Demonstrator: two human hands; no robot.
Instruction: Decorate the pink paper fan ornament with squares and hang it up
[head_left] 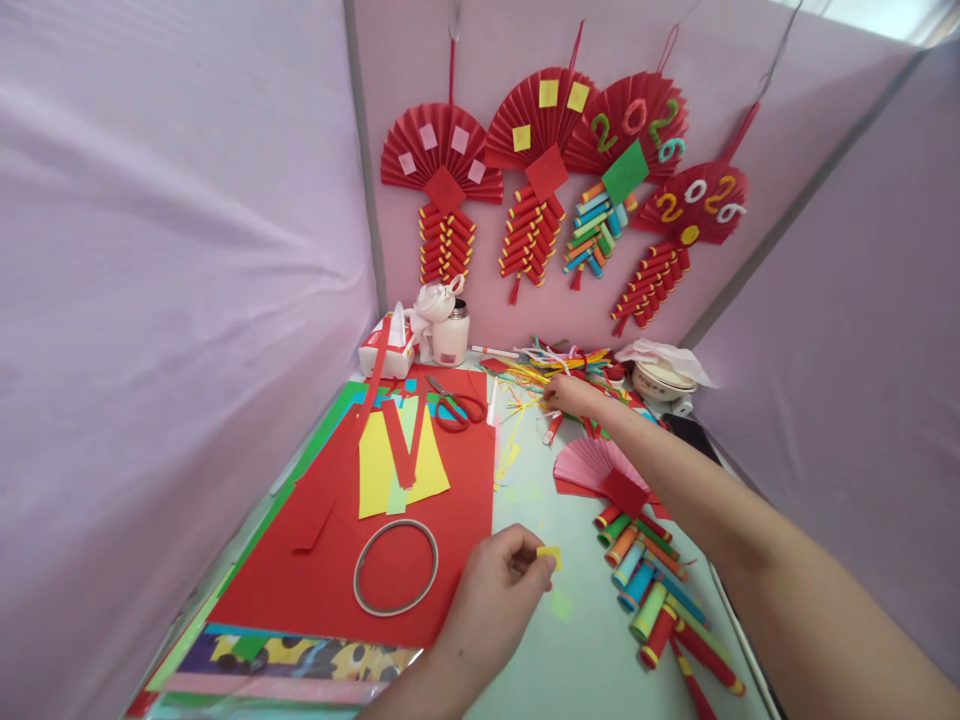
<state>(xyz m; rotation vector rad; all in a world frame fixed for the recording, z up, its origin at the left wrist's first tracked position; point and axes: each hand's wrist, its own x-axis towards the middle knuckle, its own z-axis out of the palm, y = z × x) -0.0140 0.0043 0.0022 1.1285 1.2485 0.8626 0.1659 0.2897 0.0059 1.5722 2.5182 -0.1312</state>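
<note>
Left fingers: by the thumb and fingers (541,572) of the left hand (496,598), a small yellow slip (548,554) is pinched at its edge, above the table (577,640).
Right fingers: the right hand (574,397) is stretched to the strip pile (559,370) at the far side; its fingers are held narrow, but whether anything is gripped cannot be told.
Scraps: yellow and pale green bits are scattered on the table between the two hands.
Pink fan: the pink fan (592,462) is laid right of the left hand, near the right forearm, with a red square (625,492) at its base and many-coloured tubes (637,585) fanned out below it.
Red sheet: on the red sheet (322,590), left of the left hand, are placed a ring (360,575) and, farther off, a yellow sheet (371,465) crossed by red strips (397,445).
Scissors: the red-handled scissors (470,407) are laid open beyond the yellow sheet.
Far edge: a tissue box (397,361) and a white jar (451,338) are stood at the left, and a bowl (660,381) at the right.
Wall: four red fans (420,150) with hanging tubes are hung; "2026" is shown on two.
</note>
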